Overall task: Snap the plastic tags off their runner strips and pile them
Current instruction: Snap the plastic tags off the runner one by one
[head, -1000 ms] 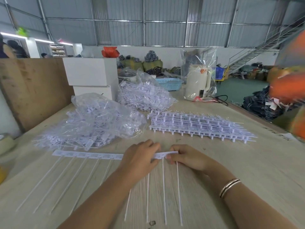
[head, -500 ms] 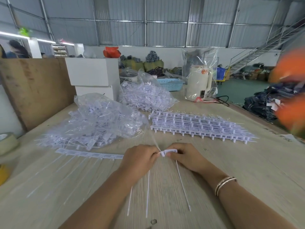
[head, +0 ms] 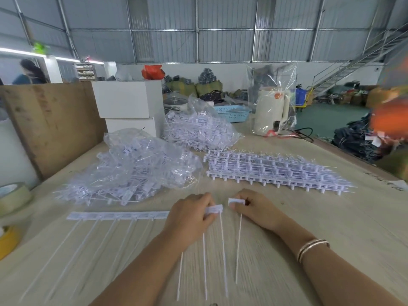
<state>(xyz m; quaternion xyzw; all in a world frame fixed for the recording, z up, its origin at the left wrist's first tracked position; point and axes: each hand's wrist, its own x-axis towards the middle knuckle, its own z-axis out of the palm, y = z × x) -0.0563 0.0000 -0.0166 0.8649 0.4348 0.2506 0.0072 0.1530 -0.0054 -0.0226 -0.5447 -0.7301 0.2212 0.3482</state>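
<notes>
Tag end snapped free — a second ago the white plastic runner strip [head: 119,215] ran unbroken between both hands. Now my right hand [head: 254,209] pinches one separated white long-tailed tag [head: 236,202]; my left hand [head: 189,214] grips the strip's end on the wooden desk [head: 309,217]. Piling comes next.

ahead: stacked strips [head: 273,171], bagged tags [head: 136,164] block | right: bare table [head: 331,217] (open) | left: tape rolls [head: 11,199]

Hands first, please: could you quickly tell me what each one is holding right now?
Left hand: pinches the end of the tag strip.
Right hand: pinches one snapped-off tag.
</notes>
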